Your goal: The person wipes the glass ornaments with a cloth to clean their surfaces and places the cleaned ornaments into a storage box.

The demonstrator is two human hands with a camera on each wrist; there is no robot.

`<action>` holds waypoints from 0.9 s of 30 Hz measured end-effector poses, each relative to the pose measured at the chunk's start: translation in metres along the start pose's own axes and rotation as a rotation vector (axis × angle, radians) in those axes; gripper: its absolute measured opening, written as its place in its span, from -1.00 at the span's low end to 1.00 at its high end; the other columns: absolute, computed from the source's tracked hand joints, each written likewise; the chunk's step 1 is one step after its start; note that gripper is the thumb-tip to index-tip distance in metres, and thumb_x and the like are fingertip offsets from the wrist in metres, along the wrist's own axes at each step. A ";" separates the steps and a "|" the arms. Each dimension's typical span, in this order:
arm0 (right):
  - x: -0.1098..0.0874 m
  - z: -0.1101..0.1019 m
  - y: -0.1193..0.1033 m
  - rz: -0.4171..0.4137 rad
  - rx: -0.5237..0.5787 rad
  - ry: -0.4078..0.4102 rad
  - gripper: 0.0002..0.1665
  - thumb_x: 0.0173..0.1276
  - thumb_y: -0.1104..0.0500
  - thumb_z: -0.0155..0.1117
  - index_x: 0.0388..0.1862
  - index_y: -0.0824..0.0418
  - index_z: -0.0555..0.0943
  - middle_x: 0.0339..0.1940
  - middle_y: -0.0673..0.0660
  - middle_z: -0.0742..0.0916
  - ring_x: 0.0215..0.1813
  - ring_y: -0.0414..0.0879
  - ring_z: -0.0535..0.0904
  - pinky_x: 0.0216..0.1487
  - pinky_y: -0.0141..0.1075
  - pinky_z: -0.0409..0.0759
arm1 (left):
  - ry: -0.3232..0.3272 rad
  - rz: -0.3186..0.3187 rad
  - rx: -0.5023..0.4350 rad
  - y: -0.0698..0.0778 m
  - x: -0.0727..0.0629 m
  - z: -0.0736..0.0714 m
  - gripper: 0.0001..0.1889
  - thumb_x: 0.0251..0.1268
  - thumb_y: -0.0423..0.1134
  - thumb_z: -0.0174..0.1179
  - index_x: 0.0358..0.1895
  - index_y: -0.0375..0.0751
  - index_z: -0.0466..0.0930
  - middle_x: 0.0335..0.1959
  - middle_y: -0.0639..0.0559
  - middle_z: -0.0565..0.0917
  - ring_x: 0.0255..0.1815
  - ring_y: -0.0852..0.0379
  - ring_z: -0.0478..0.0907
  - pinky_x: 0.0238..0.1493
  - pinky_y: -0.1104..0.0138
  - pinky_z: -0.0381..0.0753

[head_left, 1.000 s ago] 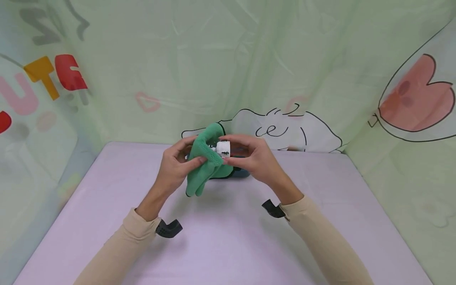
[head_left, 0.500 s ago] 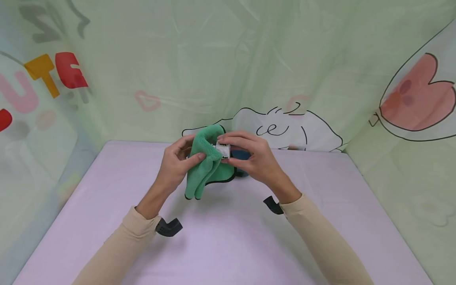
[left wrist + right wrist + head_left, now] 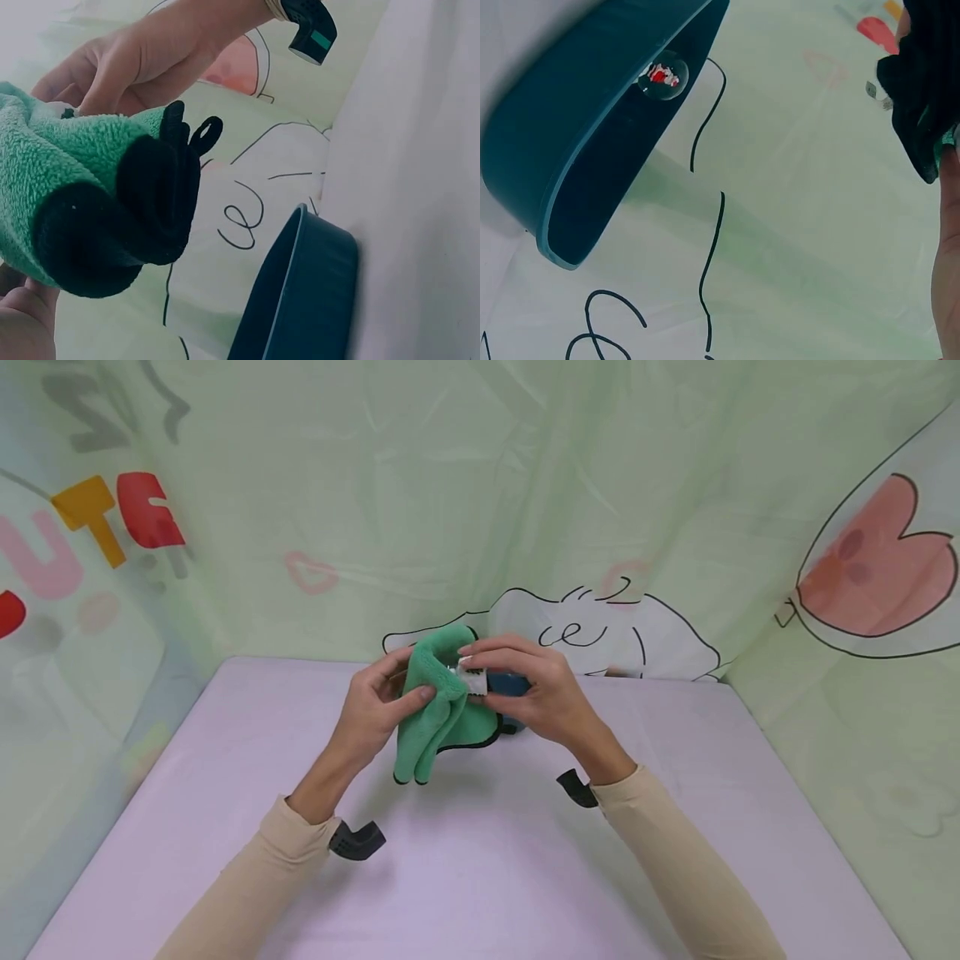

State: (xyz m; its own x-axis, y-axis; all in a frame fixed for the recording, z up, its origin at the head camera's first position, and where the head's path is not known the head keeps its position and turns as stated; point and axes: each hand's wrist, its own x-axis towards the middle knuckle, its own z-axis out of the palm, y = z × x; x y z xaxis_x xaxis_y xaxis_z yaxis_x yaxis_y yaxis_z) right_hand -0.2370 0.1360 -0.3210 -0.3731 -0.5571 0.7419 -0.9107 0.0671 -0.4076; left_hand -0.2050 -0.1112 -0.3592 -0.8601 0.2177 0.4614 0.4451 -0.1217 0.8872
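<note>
Left hand (image 3: 375,695) pinched green cloth (image 3: 431,714), right hand (image 3: 542,692) pinched small white piece (image 3: 475,682) against it, seemingly mid-wipe, next rub likely needing both grips steady.

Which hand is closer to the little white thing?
Right. The right hand holds the white thing between thumb and fingers; the left hand is farther away, to its left, gripping the green cloth.
</note>
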 end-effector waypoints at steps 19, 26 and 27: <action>0.002 0.003 -0.013 0.330 0.172 0.023 -0.44 0.13 0.35 0.60 0.15 0.16 0.70 -0.03 0.05 0.73 -0.07 -0.07 0.71 -0.06 -0.20 0.76 | -0.012 0.168 -0.016 0.000 0.000 -0.002 -0.43 0.28 -0.43 0.38 0.34 -0.47 0.46 0.13 0.01 0.65 0.09 0.08 0.60 0.02 0.37 0.69; 0.003 0.001 -0.016 0.413 0.177 0.020 -0.52 0.21 0.31 0.55 0.13 0.16 0.70 -0.11 0.06 0.76 -0.12 -0.06 0.73 -0.14 -0.19 0.77 | -0.033 0.189 0.027 0.000 -0.001 -0.001 -0.42 0.27 -0.37 0.41 0.34 -0.43 0.47 0.07 0.02 0.65 0.00 0.10 0.60 -0.06 0.36 0.71; 0.003 0.001 -0.016 0.430 0.175 0.020 -0.54 0.21 0.30 0.54 0.12 0.17 0.71 -0.13 0.07 0.76 -0.14 -0.05 0.73 -0.16 -0.19 0.77 | -0.038 0.192 0.037 0.000 -0.001 -0.002 -0.43 0.28 -0.37 0.41 0.33 -0.42 0.48 0.07 0.01 0.64 -0.01 0.09 0.60 -0.07 0.36 0.72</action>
State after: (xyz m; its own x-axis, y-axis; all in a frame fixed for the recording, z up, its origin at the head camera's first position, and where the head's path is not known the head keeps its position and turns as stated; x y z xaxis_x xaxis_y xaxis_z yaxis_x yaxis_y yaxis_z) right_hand -0.2232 0.1326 -0.3123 -0.7153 -0.4932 0.4951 -0.6293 0.1466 -0.7632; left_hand -0.2045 -0.1130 -0.3596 -0.7487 0.2307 0.6215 0.6094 -0.1294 0.7822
